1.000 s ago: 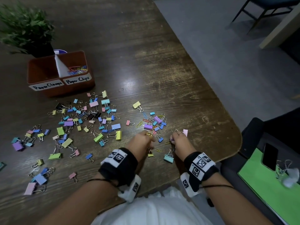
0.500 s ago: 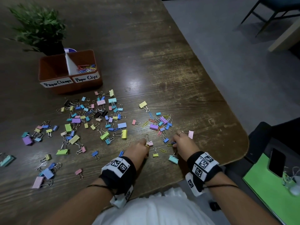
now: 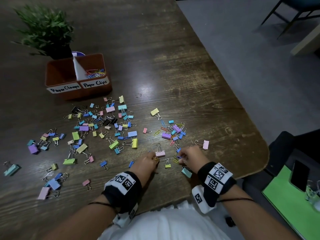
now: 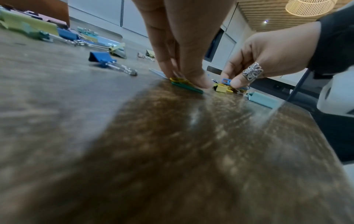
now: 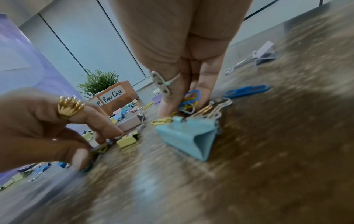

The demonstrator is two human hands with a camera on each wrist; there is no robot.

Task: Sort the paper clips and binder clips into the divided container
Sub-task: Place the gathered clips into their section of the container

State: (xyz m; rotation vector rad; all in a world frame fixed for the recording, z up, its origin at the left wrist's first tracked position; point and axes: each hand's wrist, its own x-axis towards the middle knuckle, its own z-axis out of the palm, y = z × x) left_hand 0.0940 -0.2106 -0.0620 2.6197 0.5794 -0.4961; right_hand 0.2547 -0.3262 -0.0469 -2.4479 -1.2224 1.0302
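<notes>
Right grip pinches paper clips; left seemingly too; labels read "Paper Clamps", "Paper Clips"

An office setting is indicated: a long wooden table, grey carpet, a chair, glass partition walls and a slatted ceiling are observed.

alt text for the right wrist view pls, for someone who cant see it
Close over a wooden table, the right hand pinches a small bunch of blue and yellow paper clips just behind a light blue binder clip. At left, the left hand, wearing a gold ring, picks among small clips, with an orange container labelled "Paper Clips" and a plant behind.
</notes>
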